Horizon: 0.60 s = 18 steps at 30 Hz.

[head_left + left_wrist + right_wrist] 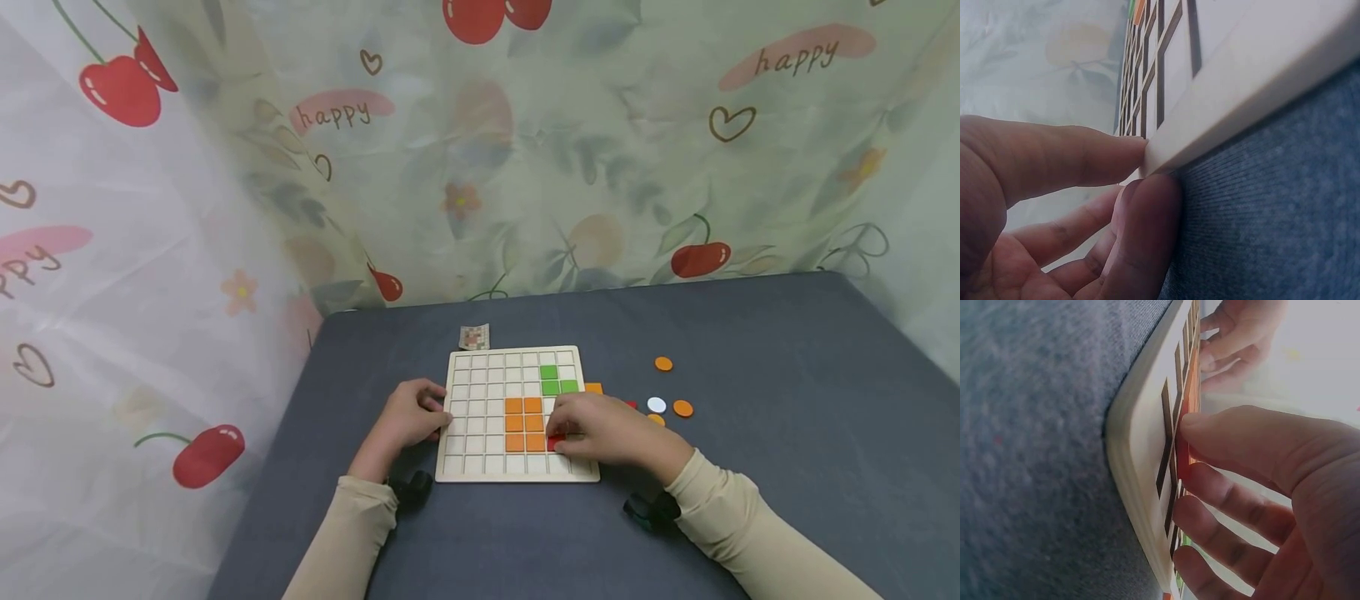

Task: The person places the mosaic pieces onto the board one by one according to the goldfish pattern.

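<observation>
A pale wooden grid board [476, 425] lies on the table. At its left edge, my left hand [407, 417] holds the rim between thumb and fingers; in the left wrist view the thumb [1104, 150] touches the edge. Over the right part of the board, my right hand [609, 427] pinches a red square tile [554, 442] between thumb and index finger, at a cell beside the orange tiles [524, 423]. The right wrist view shows that red tile [1183, 450] against the grid. Green tiles [550, 387] sit near the upper right. My right hand hides some cells.
Right of the board lie orange discs [682, 408], a white disc [656, 405] and an orange piece [593, 388] by the edge. A small patterned card [474, 337] lies behind the board. Printed curtains hang behind the dark table [750, 350] and along its left side.
</observation>
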Available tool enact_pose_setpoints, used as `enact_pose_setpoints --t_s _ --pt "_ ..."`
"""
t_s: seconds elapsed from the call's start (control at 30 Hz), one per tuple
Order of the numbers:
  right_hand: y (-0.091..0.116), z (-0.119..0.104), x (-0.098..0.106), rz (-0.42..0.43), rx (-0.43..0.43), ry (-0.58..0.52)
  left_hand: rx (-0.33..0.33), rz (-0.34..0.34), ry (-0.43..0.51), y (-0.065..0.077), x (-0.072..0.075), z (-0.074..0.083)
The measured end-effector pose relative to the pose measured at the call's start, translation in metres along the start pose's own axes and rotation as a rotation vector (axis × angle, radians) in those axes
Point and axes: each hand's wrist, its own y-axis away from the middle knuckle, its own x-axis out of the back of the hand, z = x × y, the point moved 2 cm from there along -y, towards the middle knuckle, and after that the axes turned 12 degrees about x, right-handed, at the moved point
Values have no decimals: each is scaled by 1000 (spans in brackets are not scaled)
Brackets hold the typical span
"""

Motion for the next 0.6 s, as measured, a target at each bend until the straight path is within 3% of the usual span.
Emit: enact_pose_setpoints --t_s 0.6 --pt "-1 0 0 -4 6 -3 2 -3 0 3 0 2"
